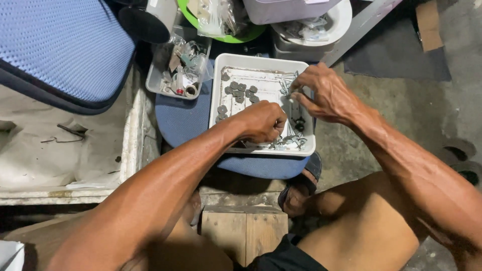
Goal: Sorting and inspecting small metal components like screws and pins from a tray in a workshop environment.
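A white rectangular tray (216,85) rests on a blue round stool (183,120) in front of me. Inside it lie several grey round washers (240,92) at the left and a pile of metal screws and bits (288,142) at the right and front. My left hand (261,122) reaches over the tray's front with its fingers curled together; what they pinch is hidden. My right hand (326,93) hovers over the tray's right side, fingers pinching a small metal part near a dark piece (298,119).
A smaller grey tray (156,83) of mixed small parts sits behind left. A white foam box (131,140) stands at the left, a blue padded seat (60,47) above it. Bowls and containers (321,25) crowd the back. My sandalled foot (301,188) rests on concrete floor.
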